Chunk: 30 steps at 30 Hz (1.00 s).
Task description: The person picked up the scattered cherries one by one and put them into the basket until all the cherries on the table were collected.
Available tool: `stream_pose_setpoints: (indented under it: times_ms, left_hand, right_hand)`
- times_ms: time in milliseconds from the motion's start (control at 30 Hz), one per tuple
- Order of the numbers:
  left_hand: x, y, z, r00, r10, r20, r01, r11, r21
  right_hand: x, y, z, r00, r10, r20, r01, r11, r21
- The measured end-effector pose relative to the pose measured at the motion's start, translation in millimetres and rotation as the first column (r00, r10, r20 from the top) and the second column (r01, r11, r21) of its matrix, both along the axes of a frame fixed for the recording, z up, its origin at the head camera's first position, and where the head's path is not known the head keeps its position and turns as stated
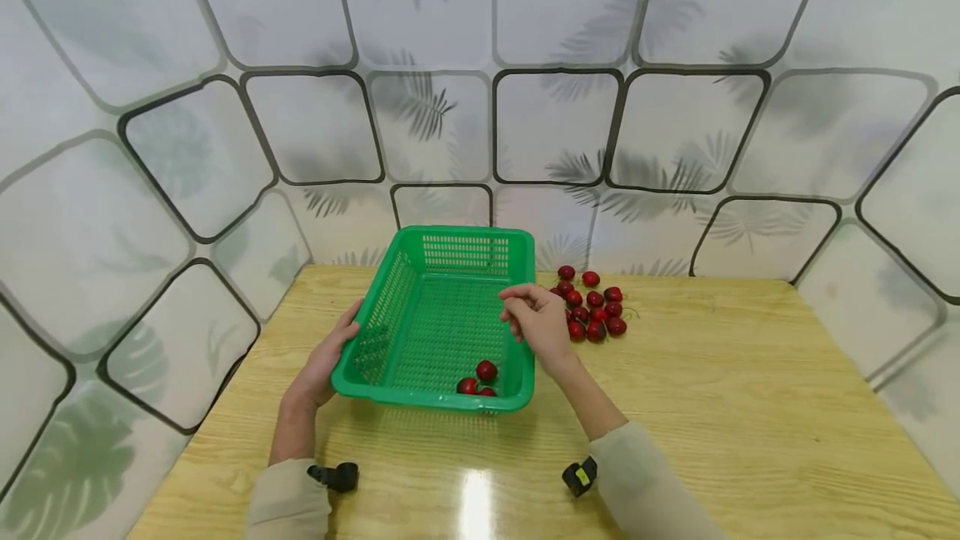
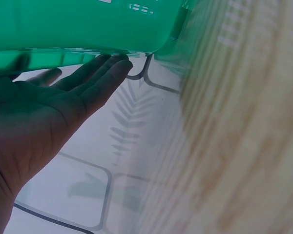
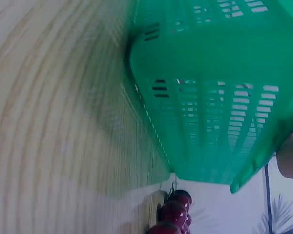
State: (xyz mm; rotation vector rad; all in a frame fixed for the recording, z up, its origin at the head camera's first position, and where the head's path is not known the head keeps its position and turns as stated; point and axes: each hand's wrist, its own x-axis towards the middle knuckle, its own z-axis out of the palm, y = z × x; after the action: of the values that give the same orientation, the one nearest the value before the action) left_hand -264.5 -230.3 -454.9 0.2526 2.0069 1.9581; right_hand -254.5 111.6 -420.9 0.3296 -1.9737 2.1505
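Observation:
A green basket with slotted walls stands on the wooden table, several dark red cherries grouped in its near right corner. My left hand holds the basket's left rim, and in the left wrist view its fingers stretch under the edge. Over the right rim hovers my right hand, fingers loosely bent, with no cherry visible in them. Only a small part of that hand shows in the right wrist view. Right of the basket lies a cluster of loose cherries, partly hidden behind the right hand.
The wooden table extends to the right and toward the front. A patterned wall covering rises behind and beside it. Black straps with small devices sit on both wrists.

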Motion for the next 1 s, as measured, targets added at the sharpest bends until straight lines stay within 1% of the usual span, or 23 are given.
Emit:
stream_pose_setpoints:
  times_ms: [67, 133, 200, 300, 367, 433, 500, 600, 667, 733, 767, 833, 900, 933, 1000]
  left_hand:
    - [-0.5, 0.5, -0.4, 1.000, 0.002, 0.000, -0.002, 1.000, -0.004]
    - [-0.7, 0.8, -0.8, 1.000, 0.002, -0.003, -0.002, 1.000, -0.004]
    - [-0.8, 0.7, -1.1, 1.000, 0.003, -0.004, -0.003, 1.000, -0.002]
    - [-0.7, 0.3, -1.3, 1.000, 0.004, -0.007, -0.004, 1.000, 0.002]
    - [-0.6, 0.0, -1.1, 1.000, 0.001, -0.007, -0.001, 1.000, 0.000]
    - [-0.6, -0.2, -1.0, 1.000, -0.003, -0.006, 0.003, 1.000, 0.001]
    - [-0.7, -0.5, -0.8, 1.000, -0.005, -0.007, 0.005, 1.000, -0.002]
    - [-0.3, -0.8, 0.1, 1.000, -0.005, -0.011, 0.005, 1.000, -0.003]
    - [-0.2, -1.1, 1.0, 1.000, -0.005, -0.015, 0.005, 1.000, -0.003]
    - [-0.3, -1.0, 1.7, 1.000, -0.006, -0.015, 0.006, 1.000, 0.002]
    - [-0.3, -0.9, 2.0, 1.000, -0.006, -0.015, 0.006, 1.000, 0.004]
    - [-0.2, -0.9, 2.0, 1.000, -0.007, -0.014, 0.007, 1.000, 0.009]
    - [-0.1, -0.5, 1.6, 1.000, -0.006, -0.010, 0.007, 1.000, 0.013]
    - [0.0, -0.4, 1.4, 1.000, -0.007, -0.009, 0.007, 1.000, 0.013]
    - [0.1, 0.0, 1.1, 1.000, -0.010, -0.009, 0.010, 1.000, 0.012]
  right_hand:
    - [-2.9, 10, 0.0, 0.998, -0.045, 0.053, 0.048, 0.998, -0.048]
    - [-5.9, 23, -1.8, 0.989, -0.090, 0.115, 0.098, 0.993, -0.063]
    - [-9.1, 37, -5.8, 0.976, -0.139, 0.169, 0.149, 0.988, -0.049]
    - [-13.6, 61, -14.2, 0.951, -0.191, 0.244, 0.199, 0.980, -0.008]
    - [-15.0, 76, -20.2, 0.934, -0.228, 0.275, 0.221, 0.974, 0.057]
    - [-15.8, 90, -26.6, 0.918, -0.257, 0.301, 0.224, 0.964, 0.140]
    - [-15.4, 101, -32.3, 0.906, -0.281, 0.316, 0.213, 0.949, 0.232]
    - [-13.9, 113, -39.4, 0.903, -0.291, 0.315, 0.174, 0.920, 0.351]
    - [-12.6, 118, -42.3, 0.913, -0.276, 0.300, 0.132, 0.897, 0.422]
    - [-11.6, 120, -43.7, 0.931, -0.244, 0.273, 0.076, 0.858, 0.509]
    - [-11.2, 121, -44.0, 0.940, -0.226, 0.255, 0.048, 0.829, 0.557]
    - [-10.6, 121, -43.7, 0.961, -0.181, 0.209, -0.001, 0.754, 0.657]
    - [-9.8, 120, -42.8, 0.979, -0.127, 0.161, -0.037, 0.665, 0.746]
    - [-9.5, 120, -42.8, 0.984, -0.109, 0.144, -0.045, 0.626, 0.779]
    - [-8.4, 119, -42.6, 0.989, -0.083, 0.120, -0.054, 0.557, 0.828]
